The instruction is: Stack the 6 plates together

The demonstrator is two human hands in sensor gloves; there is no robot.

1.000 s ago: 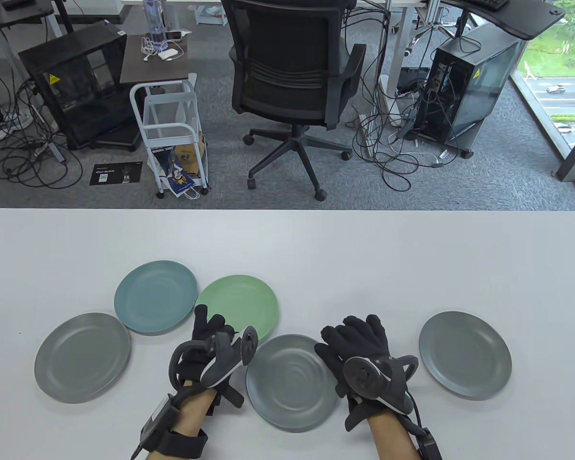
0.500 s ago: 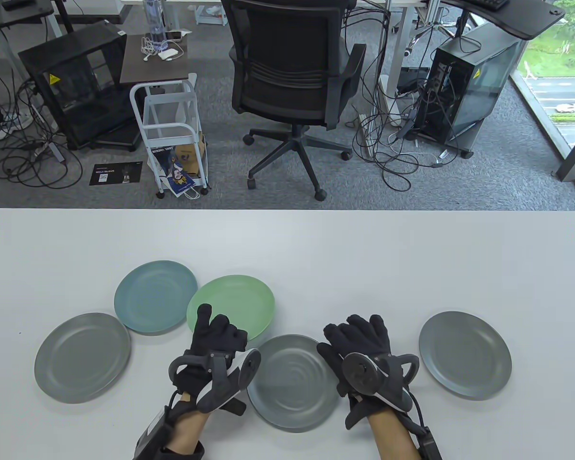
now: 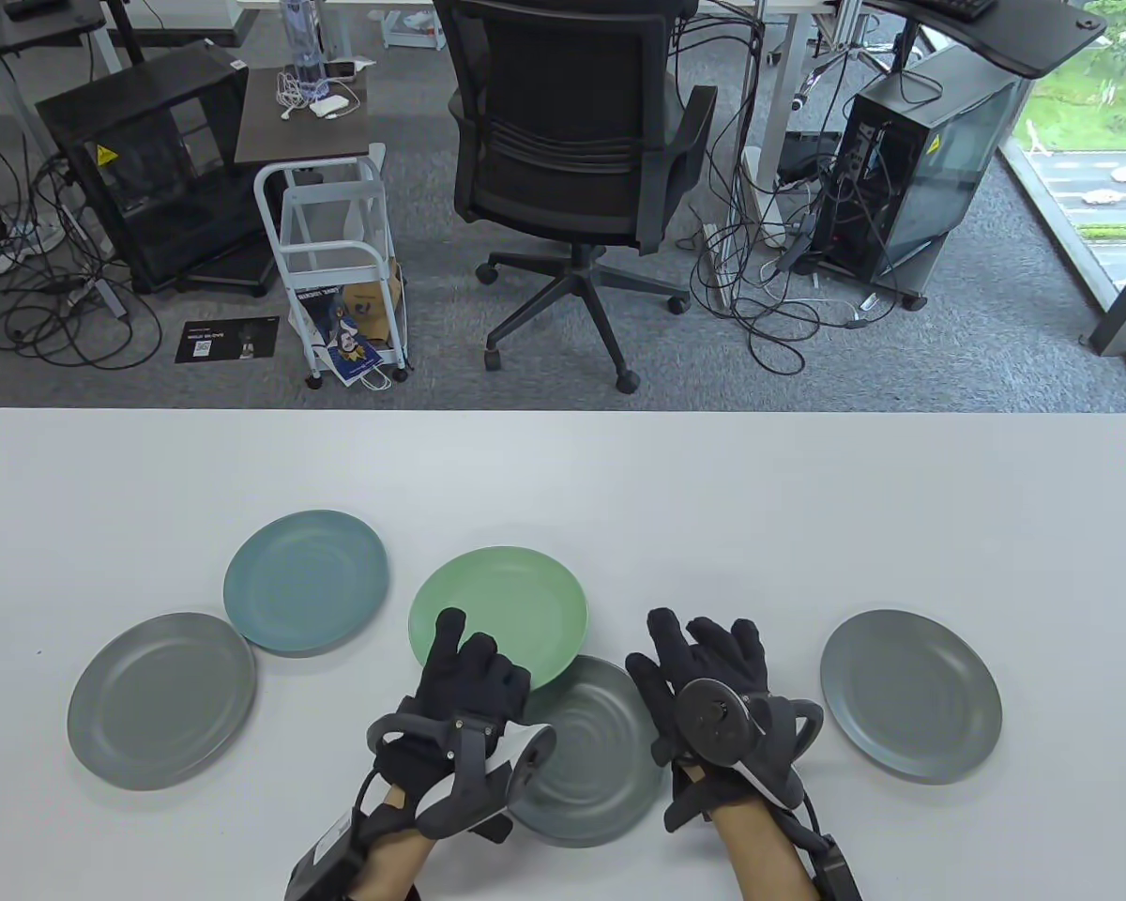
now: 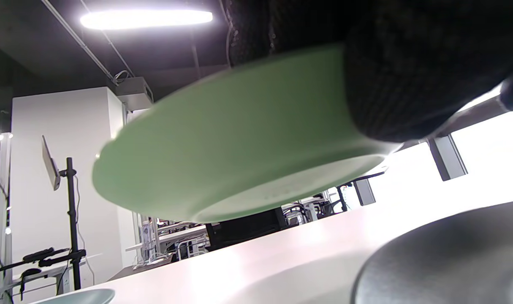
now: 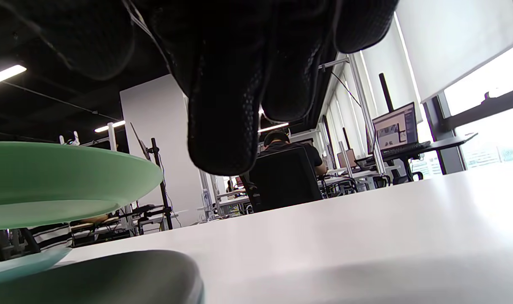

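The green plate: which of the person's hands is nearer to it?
Left. The left hand grips the green plate at its near rim, lifted off the table; the right hand rests beside it, not touching.

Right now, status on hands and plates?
Left hand grips green plate, lifted, overlapping centre grey plate. Right hand rests at that plate's edge. Nothing blocking.

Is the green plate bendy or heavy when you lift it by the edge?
Probably stiff: the green plate keeps its flat shape though the left hand grips only its near rim. Likely light, since one hand holds it clear of the table. Its smooth surface might be slippery.
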